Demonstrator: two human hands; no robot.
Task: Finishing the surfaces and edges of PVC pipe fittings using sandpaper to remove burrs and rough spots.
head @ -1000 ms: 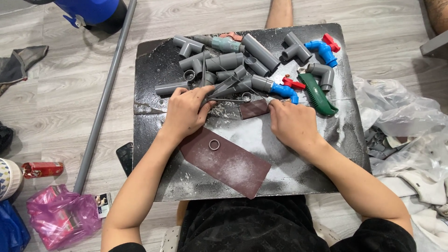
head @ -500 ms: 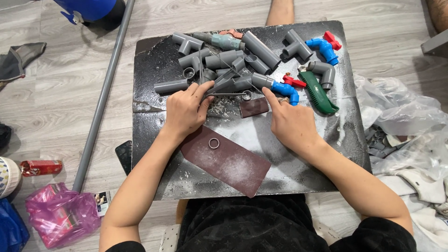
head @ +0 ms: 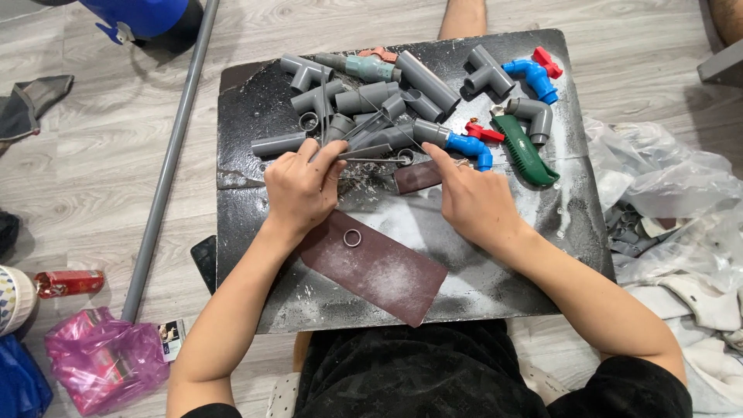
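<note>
Both hands have been shifted slightly upward, the left hand (head: 300, 188) pinching a thin grey strip (head: 364, 152) against the pipe fittings (head: 371, 116) just ahead, steadied by the loosely spread right hand (head: 472, 200) on the tabletop (head: 248, 232).

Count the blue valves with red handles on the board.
2: one blue valve at the far right corner, another mid-board beside the right hand. Others may hide among the grey fittings.

pipe fittings (head: 364, 97): matt grey plastic
sandpaper sheet (head: 379, 267): rough, dusty maroon
table (head: 248, 224): dark, scuffed, white-dusted board
floor (head: 101, 147): pale wood-look planks
</note>
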